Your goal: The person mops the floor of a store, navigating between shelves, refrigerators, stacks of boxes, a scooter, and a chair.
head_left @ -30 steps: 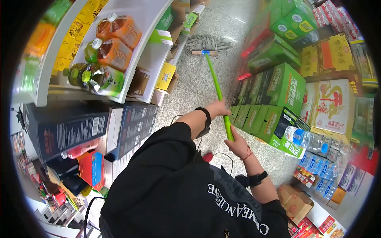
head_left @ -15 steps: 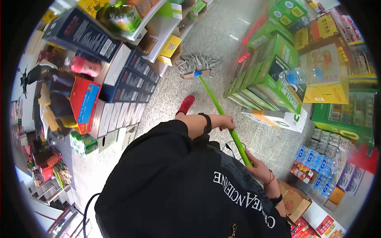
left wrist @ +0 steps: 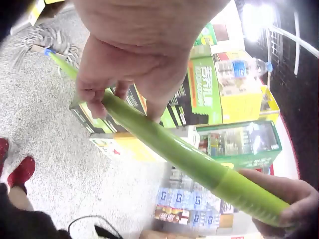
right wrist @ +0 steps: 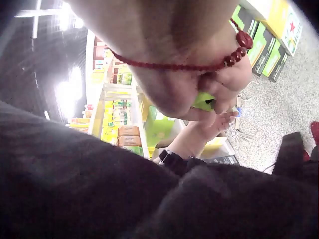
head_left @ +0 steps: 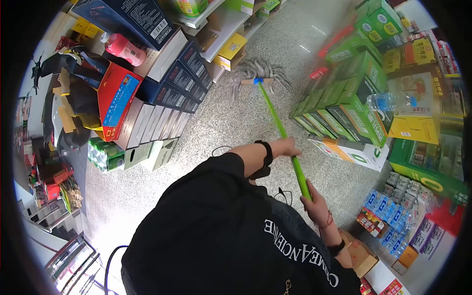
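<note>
A mop with a bright green handle (head_left: 275,115) slants across the head view, its grey string head (head_left: 269,73) spread on the speckled floor. Partway down the handle, my left hand (head_left: 284,146) grips it. My right hand (head_left: 317,207) holds the upper end, nearer my body. Seen from the left wrist, the fingers (left wrist: 94,99) of the left hand curl over the pole, while the right hand (left wrist: 286,199) wraps its ribbed end. In the right wrist view, the handle's end (right wrist: 204,101) pokes out of the right fist, below a red bead bracelet.
Stacked green cartons (head_left: 344,101) line the aisle's right side, with a clear bottle (head_left: 391,102) lying on top. Dark blue boxes (head_left: 179,73) and a shelf with a yellow box (head_left: 231,49) border the left. Bottled-water packs (head_left: 388,206) stand lower right. A thin cable (head_left: 221,147) lies on the floor.
The mop head has come back along the aisle, from beyond the yellow box to the near side of it. The view has shifted along the shelves. Both hands have kept their hold.
</note>
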`<state>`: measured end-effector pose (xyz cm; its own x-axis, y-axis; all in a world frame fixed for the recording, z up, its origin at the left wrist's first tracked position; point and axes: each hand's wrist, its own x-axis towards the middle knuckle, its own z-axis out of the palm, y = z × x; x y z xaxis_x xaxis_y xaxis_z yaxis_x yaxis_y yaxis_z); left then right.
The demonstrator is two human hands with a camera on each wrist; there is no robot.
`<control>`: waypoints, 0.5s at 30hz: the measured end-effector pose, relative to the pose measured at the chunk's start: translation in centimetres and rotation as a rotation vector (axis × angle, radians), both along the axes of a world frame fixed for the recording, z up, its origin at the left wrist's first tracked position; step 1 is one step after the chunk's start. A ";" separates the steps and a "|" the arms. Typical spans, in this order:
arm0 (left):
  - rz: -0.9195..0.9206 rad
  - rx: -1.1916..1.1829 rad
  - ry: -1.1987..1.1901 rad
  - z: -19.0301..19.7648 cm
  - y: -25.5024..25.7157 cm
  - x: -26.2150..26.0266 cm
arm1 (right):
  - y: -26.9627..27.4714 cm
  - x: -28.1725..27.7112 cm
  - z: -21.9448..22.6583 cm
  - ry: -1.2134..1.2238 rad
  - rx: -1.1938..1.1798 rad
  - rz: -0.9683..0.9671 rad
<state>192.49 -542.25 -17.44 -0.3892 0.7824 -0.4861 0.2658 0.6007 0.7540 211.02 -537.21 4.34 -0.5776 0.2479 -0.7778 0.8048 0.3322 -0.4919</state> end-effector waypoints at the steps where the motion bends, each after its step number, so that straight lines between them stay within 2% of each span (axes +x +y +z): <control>1: 0.054 -0.024 0.045 -0.2 -0.1 -1.6 | -0.4 -1.7 -1.6 0.084 0.030 0.018; 3: 0.014 -0.132 0.016 0.3 -0.5 -5.5 | -1.4 -4.7 -5.7 0.177 0.073 0.049; 4: 0.072 -0.151 -0.008 -0.5 -0.8 -7.0 | -2.1 -6.4 -7.2 0.190 0.088 0.062; 7: 0.177 -0.215 -0.025 -2.1 -2.6 -9.7 | -4.8 -10.4 -8.9 0.164 0.078 0.093; 10: 0.220 -0.239 -0.008 -2.2 -3.4 -9.5 | -5.5 -10.2 -8.9 0.158 0.047 0.085; 12: 0.228 -0.227 -0.012 -1.2 -4.3 -8.5 | -5.4 -7.9 -9.0 0.206 0.055 0.116; 14: 0.011 -0.194 0.032 1.5 -5.4 -6.5 | -5.3 -4.9 -8.0 0.258 0.067 0.148; 15: 0.014 -0.191 0.035 1.1 -5.9 -4.9 | -5.5 -3.4 -6.8 0.171 0.052 0.161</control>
<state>187.57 -548.15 -16.31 -0.4187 0.6713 -0.6115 0.2805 0.7361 0.6160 207.59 -542.71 -2.48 -0.7353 0.1792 -0.6536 0.6458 0.4778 -0.5955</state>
